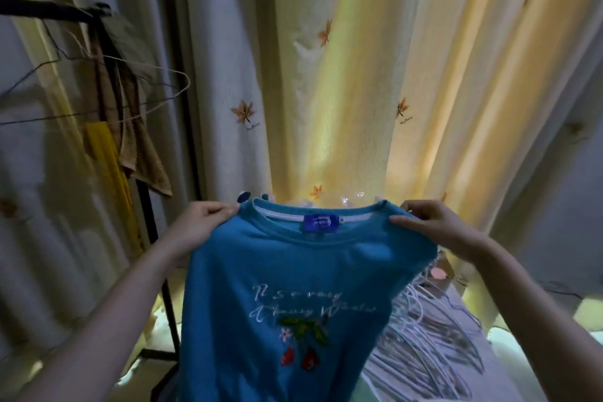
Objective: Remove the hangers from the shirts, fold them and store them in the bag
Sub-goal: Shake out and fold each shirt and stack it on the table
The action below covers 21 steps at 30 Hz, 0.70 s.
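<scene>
At lower centre of the frame, the blue shirt (277,303) hangs lengthwise, collar up, front facing the camera; left hand (195,225) and right hand (437,225) each pinch a shoulder.

The blue shirt (293,271) is running off the bottom edge, its embroidered script (303,302) blurring beyond reading. It is hiding part of the white hanger pile (430,336), and the left edge is cutting off the dark rack (42,8).

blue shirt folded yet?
No: the blue shirt hangs unfolded, its front embroidery in full view, with the left hand and the right hand each pinching a shoulder beside the neckline.
</scene>
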Tool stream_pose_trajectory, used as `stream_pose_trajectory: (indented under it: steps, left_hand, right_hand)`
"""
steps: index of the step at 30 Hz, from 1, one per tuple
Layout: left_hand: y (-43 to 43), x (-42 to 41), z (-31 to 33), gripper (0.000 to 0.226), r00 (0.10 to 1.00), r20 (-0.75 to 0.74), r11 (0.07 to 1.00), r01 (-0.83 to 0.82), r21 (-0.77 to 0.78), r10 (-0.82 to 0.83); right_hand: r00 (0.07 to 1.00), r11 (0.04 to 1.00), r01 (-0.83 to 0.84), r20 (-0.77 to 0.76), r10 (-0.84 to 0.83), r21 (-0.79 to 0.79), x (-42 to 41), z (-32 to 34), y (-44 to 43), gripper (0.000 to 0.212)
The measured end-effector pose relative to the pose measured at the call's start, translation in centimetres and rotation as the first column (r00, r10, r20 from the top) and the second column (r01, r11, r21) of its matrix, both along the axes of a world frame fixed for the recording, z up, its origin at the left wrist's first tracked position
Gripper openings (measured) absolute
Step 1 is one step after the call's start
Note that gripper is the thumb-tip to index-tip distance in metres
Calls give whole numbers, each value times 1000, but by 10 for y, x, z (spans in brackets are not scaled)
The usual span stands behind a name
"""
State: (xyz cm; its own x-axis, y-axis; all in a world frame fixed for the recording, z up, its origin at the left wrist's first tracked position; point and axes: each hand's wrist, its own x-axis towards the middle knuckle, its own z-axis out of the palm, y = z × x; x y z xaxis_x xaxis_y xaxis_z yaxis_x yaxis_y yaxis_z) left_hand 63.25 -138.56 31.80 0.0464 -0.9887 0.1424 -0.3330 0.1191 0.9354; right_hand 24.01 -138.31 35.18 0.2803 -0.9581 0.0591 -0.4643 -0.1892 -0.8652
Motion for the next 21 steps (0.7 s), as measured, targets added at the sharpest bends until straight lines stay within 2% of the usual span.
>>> stream_pose_trajectory:
  steps: [3,5,8,11,19,21]
  left_hand:
    - [10,-38,-34,17,940,-288,981,-162,102,186]
    - [22,-70,-53,19,888,-382,966,-221,137,257]
    - [47,-114,-67,13,900,-370,972,-235,33,230]
    - [72,-130,-69,26,931,-318,974,-213,-77,178]
    - [96,-113,-86,17,969,-216,982,-144,-121,116]
    - [101,-110,-91,27,983,-168,992,-90,-88,74]
  right_hand:
    - [941,947,317,103,-321,53,36,-38,4,25]
    - [912,932,333,203,-358,145,77,-59,14,22]
    - [897,945,225,328,-296,238,135,-80,34,19]
    - [854,948,164,443,-275,272,167,-89,54,15]
    - [851,944,135,453,-266,302,178,-95,83,23]
    - [839,935,133,464,-283,328,176,-96,86,28]
